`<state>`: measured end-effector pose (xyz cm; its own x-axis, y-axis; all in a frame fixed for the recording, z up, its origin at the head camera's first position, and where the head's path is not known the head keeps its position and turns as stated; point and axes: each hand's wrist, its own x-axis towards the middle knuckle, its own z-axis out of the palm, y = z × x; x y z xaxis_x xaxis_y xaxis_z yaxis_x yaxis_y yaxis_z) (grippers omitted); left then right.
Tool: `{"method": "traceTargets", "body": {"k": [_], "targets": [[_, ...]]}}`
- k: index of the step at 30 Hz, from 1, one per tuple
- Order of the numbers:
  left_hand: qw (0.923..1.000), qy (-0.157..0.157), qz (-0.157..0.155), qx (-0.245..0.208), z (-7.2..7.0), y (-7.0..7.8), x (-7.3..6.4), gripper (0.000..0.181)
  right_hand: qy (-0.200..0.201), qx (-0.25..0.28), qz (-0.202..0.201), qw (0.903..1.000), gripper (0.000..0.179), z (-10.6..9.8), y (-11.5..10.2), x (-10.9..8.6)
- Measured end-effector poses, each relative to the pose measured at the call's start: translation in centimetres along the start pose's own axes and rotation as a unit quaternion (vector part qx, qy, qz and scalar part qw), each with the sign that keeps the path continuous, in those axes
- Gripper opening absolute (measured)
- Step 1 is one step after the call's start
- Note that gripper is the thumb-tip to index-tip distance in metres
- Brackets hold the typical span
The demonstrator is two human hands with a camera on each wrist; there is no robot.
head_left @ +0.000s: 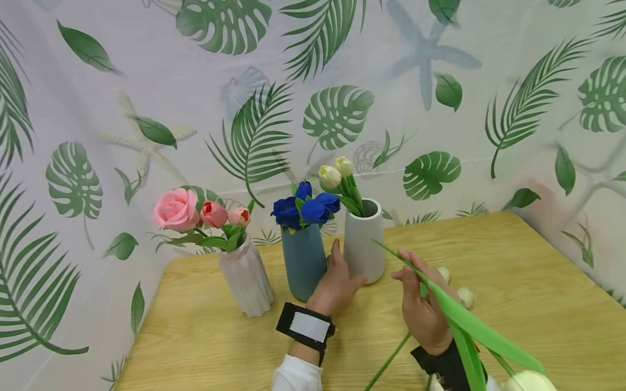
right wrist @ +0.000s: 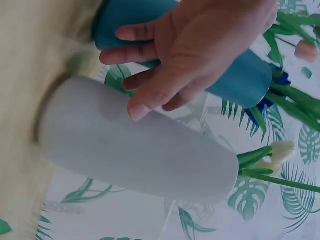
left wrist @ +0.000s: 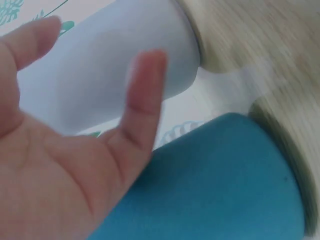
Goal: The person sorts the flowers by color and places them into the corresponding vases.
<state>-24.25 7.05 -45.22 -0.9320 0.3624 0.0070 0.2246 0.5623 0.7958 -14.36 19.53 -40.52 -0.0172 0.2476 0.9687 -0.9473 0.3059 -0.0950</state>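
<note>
In the head view my left hand (head_left: 336, 285) reaches between a teal vase (head_left: 303, 263) and a white vase (head_left: 364, 250), fingers spread. In the left wrist view the left hand (left wrist: 65, 165) overlaps the teal vase; contact cannot be told. My right hand (head_left: 424, 307), right of the white vase, holds a long-stemmed tulip. The tulip's green leaf (head_left: 469, 320) crosses in front of that hand and partly hides the grip. Its pale bloom (head_left: 530, 381) points toward me. Cream tulips (head_left: 335, 174) stand in the white vase, blue flowers (head_left: 313, 209) in the teal one.
A pale ribbed vase (head_left: 246, 279) with a pink rose (head_left: 176, 209) and pink tulips stands at the left. White blooms (head_left: 465, 297) lie on the wooden table (head_left: 205, 347) beyond my right hand. A leaf-printed cloth (head_left: 161, 81) hangs behind.
</note>
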Motion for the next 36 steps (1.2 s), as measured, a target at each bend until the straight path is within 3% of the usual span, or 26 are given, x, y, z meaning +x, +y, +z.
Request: {"method": "traceTargets", "body": {"k": [5, 9, 11, 14, 16, 18, 20, 22, 24, 26, 28, 30, 32, 33, 35, 36], "targets": [[0.9983, 0.03, 0.036, -0.033, 0.4, 0.1, 1.2, 0.107, 0.005, -0.087, 0.01, 0.9961, 0.028, 0.2, 2.8, 1.0], [0.9967, 0.046, 0.066, -0.005, 0.9, -0.2, 2.0, 0.108, -0.02, -0.122, 0.074, 0.9896, 0.026, 0.3, 5.2, 1.0], [0.9957, 0.056, 0.073, 0.012, 1.2, -0.3, 2.3, 0.105, -0.047, -0.149, 0.122, 0.9801, 0.027, 0.3, 6.2, 0.9], [0.9942, 0.066, 0.074, 0.041, 1.4, -0.3, 2.5, 0.097, -0.094, -0.188, 0.196, 0.9578, 0.031, 0.3, 7.1, 1.0], [0.9941, 0.069, 0.067, 0.05, 1.5, -0.2, 2.5, 0.094, -0.108, -0.191, 0.219, 0.9509, 0.032, 0.5, 7.8, 1.3], [0.994, 0.071, 0.06, 0.057, 1.6, -0.1, 2.4, 0.092, -0.105, -0.189, 0.198, 0.956, 0.031, 0.8, 8.6, 1.8], [0.9937, 0.073, 0.053, 0.065, 1.6, 0.0, 2.4, 0.091, -0.089, -0.2, 0.143, 0.9653, 0.028, 1.3, 9.6, 2.6], [0.993, 0.075, 0.05, 0.077, 1.6, 0.0, 2.4, 0.09, -0.076, -0.242, 0.078, 0.9642, 0.025, 1.8, 10.4, 3.6], [0.9924, 0.076, 0.048, 0.084, 1.7, 0.1, 2.4, 0.09, -0.076, -0.302, 0.042, 0.9495, 0.022, 2.0, 11.0, 4.6], [0.9922, 0.074, 0.048, 0.087, 1.8, 0.0, 2.4, 0.09, -0.109, -0.343, 0.064, 0.9306, 0.018, 2.0, 11.4, 5.3], [0.993, 0.072, 0.047, 0.081, 2.0, -0.1, 2.4, 0.089, -0.179, -0.366, 0.127, 0.9042, 0.019, 1.7, 11.3, 5.6], [0.994, 0.068, 0.047, 0.072, 2.0, -0.1, 2.4, 0.088, -0.254, -0.369, 0.219, 0.8668, 0.026, 1.1, 10.9, 5.7], [0.9947, 0.067, 0.046, 0.063, 2.0, -0.2, 2.4, 0.088, -0.307, -0.352, 0.303, 0.8311, 0.034, 0.3, 10.4, 5.3], [0.9947, 0.068, 0.047, 0.061, 1.9, -0.2, 2.4, 0.088, -0.32, -0.338, 0.338, 0.8182, 0.038, -0.1, 10.1, 5.0], [0.994, 0.072, 0.051, 0.064, 1.8, -0.2, 2.3, 0.089, -0.321, -0.309, 0.391, 0.8051, 0.042, -0.8, 9.7, 4.0], [0.9935, 0.076, 0.054, 0.065, 1.8, -0.2, 2.3, 0.089, -0.318, -0.294, 0.405, 0.8051, 0.043, -1.1, 9.5, 3.3]]}}
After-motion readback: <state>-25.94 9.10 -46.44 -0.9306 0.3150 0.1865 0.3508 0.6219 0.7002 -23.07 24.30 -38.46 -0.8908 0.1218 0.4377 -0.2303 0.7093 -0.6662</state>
